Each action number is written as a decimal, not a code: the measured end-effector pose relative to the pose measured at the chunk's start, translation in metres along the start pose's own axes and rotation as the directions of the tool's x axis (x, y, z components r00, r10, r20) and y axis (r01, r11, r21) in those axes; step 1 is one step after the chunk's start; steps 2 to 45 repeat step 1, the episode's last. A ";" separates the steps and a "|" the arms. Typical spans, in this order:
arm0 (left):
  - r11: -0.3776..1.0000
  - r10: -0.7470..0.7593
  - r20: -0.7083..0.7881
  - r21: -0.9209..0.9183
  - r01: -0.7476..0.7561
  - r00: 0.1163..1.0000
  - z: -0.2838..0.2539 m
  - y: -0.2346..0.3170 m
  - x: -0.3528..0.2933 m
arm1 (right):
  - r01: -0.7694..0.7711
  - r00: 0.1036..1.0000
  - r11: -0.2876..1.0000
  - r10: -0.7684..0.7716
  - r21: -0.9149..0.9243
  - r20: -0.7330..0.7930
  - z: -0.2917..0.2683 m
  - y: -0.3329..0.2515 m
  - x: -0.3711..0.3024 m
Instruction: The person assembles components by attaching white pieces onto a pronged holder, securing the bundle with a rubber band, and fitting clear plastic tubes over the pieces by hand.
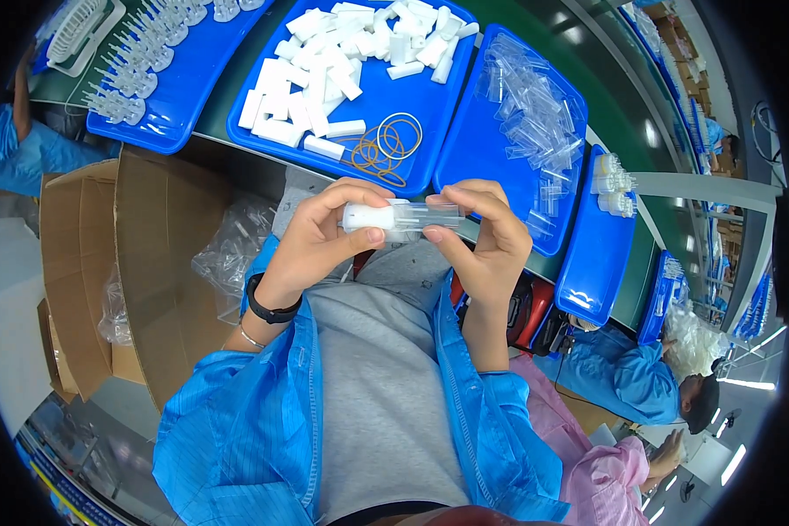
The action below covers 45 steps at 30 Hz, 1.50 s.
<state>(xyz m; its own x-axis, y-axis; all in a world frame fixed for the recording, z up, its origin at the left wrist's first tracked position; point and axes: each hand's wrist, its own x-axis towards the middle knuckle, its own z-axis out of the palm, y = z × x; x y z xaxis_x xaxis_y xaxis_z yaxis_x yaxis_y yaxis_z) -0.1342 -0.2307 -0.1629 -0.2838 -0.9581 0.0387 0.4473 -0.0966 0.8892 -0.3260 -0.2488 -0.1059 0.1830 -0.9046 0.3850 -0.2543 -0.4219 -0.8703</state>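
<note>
In front of my chest, my left hand [324,232] is closed on a white plastic piece [370,217], with thumb and fingers on its two sides. My right hand [491,237] pinches a clear plastic cover [443,216] between thumb and fingers. The two pieces lie end to end in one line, and thin prongs show through the clear cover. Whether they are locked together I cannot tell. Just beyond my hands is a blue tray [403,101] of white plastic pieces [320,74], with tan rubber bands [386,149] at its near corner.
Clear covers [535,105] fill a blue tray [473,158] at the right. Past it, a narrow blue tray [592,276] holds white parts [614,184]. Pronged parts stand on a blue tray [171,123] at the far left. A cardboard box [162,263] is left; co-workers [622,373] sit right.
</note>
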 end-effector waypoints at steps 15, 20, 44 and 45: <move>1.000 -0.005 -0.002 0.001 0.005 1.000 -0.001 -0.002 -0.001 | -0.004 1.000 1.000 0.004 -0.006 0.019 0.000 0.002 0.000; 1.000 -0.005 -0.002 0.001 0.005 1.000 -0.001 -0.002 -0.001 | -0.004 1.000 1.000 0.004 -0.006 0.019 0.000 0.002 0.000; 1.000 -0.005 -0.002 0.001 0.005 1.000 -0.001 -0.002 -0.001 | -0.004 1.000 1.000 0.004 -0.006 0.019 0.000 0.002 0.000; 1.000 -0.005 -0.002 0.001 0.005 1.000 -0.001 -0.002 -0.001 | -0.004 1.000 1.000 0.004 -0.006 0.019 0.000 0.002 0.000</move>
